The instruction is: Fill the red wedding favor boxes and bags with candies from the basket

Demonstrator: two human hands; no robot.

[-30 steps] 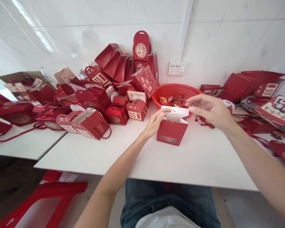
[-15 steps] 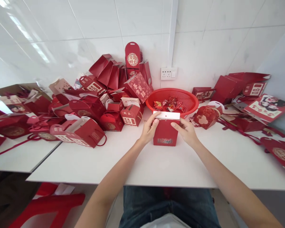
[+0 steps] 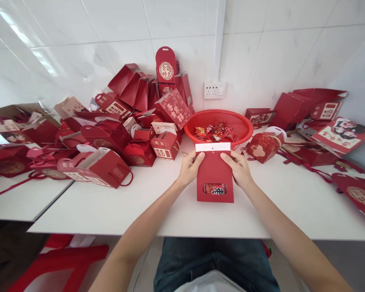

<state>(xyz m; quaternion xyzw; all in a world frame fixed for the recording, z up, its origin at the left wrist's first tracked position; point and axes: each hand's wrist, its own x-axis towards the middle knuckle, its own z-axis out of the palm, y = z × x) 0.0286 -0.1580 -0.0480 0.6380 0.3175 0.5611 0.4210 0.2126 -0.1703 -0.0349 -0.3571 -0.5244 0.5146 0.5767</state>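
Observation:
Both hands hold a red paper gift box (image 3: 214, 172) by its upper sides, above the white table. Its top edge shows a white flap with a small hole below it. Through a cut-out window near its bottom a printed red wrapper shows. My left hand (image 3: 191, 165) grips the upper left side, thumb on the front face. My right hand (image 3: 239, 165) grips the upper right side in the same way. Fingers behind the box are hidden. Just beyond the box stands a red plastic basket (image 3: 246, 127) with wrapped candies (image 3: 219, 132) in it.
Many red gift boxes (image 3: 106, 168) crowd the left of the table (image 3: 158, 207). A heart-patterned round-topped box (image 3: 260, 147) stands right of the basket, with more boxes and bags (image 3: 292, 107) behind. A wall socket (image 3: 213, 90) is above. A red stool (image 3: 76, 259) stands below left.
The box's front has tilted to face me more, its bottom now nearer to me, and the window's contents show more clearly. Both hands keep their hold. The view has shifted slightly.

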